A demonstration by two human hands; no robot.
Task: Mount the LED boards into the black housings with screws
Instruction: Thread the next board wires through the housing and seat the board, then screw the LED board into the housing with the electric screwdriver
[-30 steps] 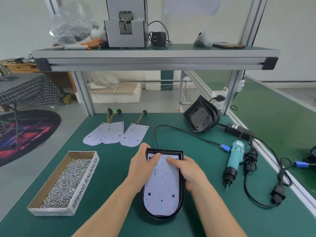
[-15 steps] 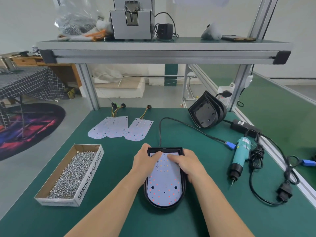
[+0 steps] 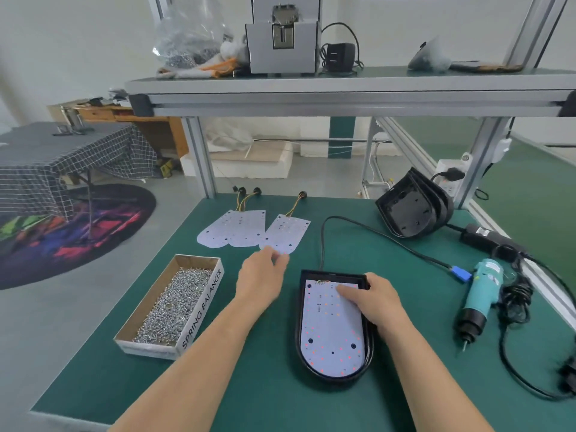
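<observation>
Your left hand (image 3: 261,280) has left the LED board (image 3: 330,332) and is now far-left of it, fingers loose and empty. Your right hand (image 3: 375,302) still presses it with flat fingers into the black housing (image 3: 336,379), mid-bench (image 3: 274,400).

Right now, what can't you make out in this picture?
Head view:
left hand: motion-blurred, so whether it holds anything is unclear.
LED board: top right corner hidden under the right hand.
black housings at the back: overlapping, count unclear.
power plug: cut off by the right edge.

Left hand (image 3: 261,275) blurred, plug (image 3: 568,377) cut by right edge, board (image 3: 330,332) corner under right hand (image 3: 374,300)
</observation>
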